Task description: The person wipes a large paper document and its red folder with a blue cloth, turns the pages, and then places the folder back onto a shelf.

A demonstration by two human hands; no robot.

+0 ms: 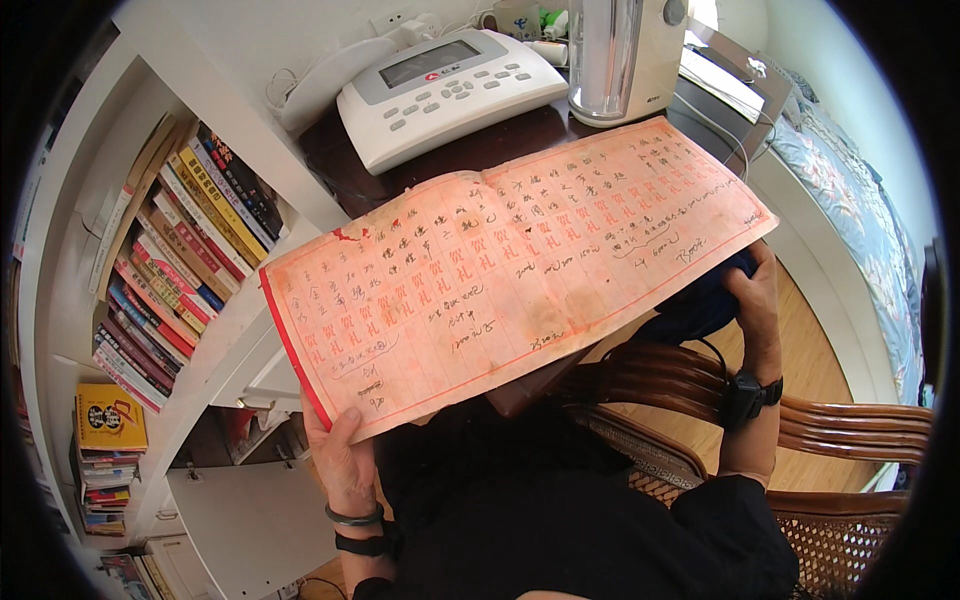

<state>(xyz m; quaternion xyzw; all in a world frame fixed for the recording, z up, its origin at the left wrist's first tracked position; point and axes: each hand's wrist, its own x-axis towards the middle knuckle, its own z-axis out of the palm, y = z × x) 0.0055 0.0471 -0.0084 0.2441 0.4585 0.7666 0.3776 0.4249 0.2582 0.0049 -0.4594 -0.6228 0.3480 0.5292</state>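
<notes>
An open pink paper ledger (480,300) with handwritten and printed columns is spread out, tilted, before my body. My left hand (341,450) grips its lower left corner, with the thumb on top of the page and the fingers beneath. A red edge shows along the ledger's left side. At the lower right corner, my right hand (754,300) holds the ledger, its fingers partly hidden; the thumb lies below the page edge. Dark blue fabric (697,304) is beside that hand, under the ledger. The pages have brown stains and small tears at the top edge.
Behind the ledger, a white desk device with a display (450,90) and a tall cream appliance (649,60) stand on a dark table (525,131). Shelves of books (195,217) are at the left. A cabinet door (247,517) hangs open. A rattan chair (832,517) is at the right.
</notes>
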